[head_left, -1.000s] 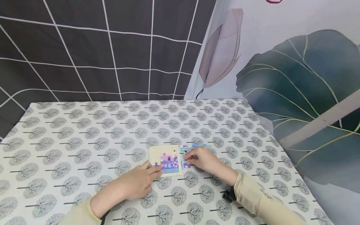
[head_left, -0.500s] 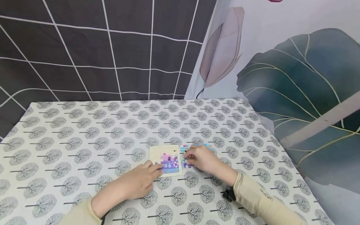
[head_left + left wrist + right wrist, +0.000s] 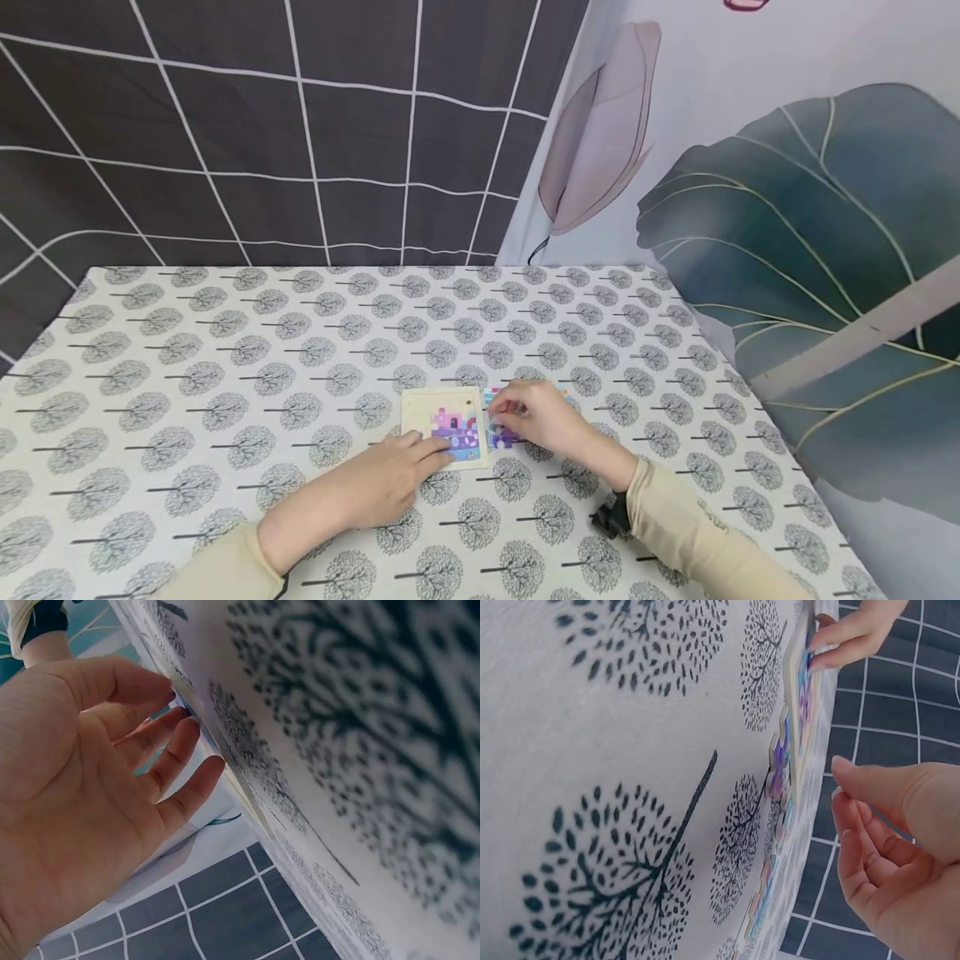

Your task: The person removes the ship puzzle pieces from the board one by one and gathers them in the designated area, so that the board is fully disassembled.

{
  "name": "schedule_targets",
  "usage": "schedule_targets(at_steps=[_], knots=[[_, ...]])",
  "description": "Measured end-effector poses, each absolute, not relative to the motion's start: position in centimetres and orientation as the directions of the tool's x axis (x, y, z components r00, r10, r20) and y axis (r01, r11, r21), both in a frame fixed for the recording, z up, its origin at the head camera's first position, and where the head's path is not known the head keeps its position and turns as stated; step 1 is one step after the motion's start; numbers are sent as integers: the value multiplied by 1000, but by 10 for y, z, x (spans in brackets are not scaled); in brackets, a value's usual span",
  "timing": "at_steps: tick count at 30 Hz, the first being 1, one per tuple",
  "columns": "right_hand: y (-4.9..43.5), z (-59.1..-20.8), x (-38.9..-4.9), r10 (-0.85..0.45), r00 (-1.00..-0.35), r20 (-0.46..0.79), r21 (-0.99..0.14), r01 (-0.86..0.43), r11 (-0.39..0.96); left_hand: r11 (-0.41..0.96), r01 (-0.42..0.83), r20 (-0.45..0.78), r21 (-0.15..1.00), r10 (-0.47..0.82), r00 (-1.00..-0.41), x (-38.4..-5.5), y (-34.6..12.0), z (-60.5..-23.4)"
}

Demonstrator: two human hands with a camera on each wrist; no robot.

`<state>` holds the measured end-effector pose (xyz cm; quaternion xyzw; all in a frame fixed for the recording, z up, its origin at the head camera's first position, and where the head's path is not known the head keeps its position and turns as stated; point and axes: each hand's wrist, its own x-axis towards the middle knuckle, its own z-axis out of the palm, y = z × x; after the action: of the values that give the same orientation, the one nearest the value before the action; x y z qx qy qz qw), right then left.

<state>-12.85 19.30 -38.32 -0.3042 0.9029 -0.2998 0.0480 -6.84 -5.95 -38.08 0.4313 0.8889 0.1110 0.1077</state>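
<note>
A pale jigsaw puzzle tray [image 3: 417, 407] lies on the table, partly filled with pink, purple and blue pieces [image 3: 457, 442]. My left hand [image 3: 382, 482] rests its fingertips on the tray's lower left part, with the fingers loosely extended in the left wrist view. Just right of the tray, my right hand [image 3: 546, 422] hovers over loose puzzle pieces [image 3: 503, 437] and hides some of them. In the right wrist view the right hand's [image 3: 900, 840] thumb and index fingertip are near each other with a gap, and I see nothing between them. A purple piece [image 3: 779, 763] lies against the tray's side there.
A white cloth with printed trees [image 3: 247, 379] covers the table. Behind it hangs a dark curtain with white grid lines [image 3: 247, 125]. A light curtain with large leaf prints [image 3: 810, 200] hangs at the right.
My left fingertips have slid slightly right across the tray. The right hand has lifted a little from the loose pieces, its fingertips moving slightly up. The head view has shifted slightly.
</note>
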Motion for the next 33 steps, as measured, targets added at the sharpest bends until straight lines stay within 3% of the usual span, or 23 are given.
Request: schedule_targets(at_steps=[10, 20, 33], knots=[[186, -388, -134, -599, -790, 128, -575, -552, 604, 635, 709, -157, 307, 768, -621, -70, -53, -380], [174, -384, -145, -700, -702, 133, -564, -634, 528, 656, 705, -175, 271, 754, -634, -67, -50, -382], [146, -381, -154, -702, -704, -105, -572, -535, 622, 654, 725, -174, 216, 756, -631, -67, -47, -380]])
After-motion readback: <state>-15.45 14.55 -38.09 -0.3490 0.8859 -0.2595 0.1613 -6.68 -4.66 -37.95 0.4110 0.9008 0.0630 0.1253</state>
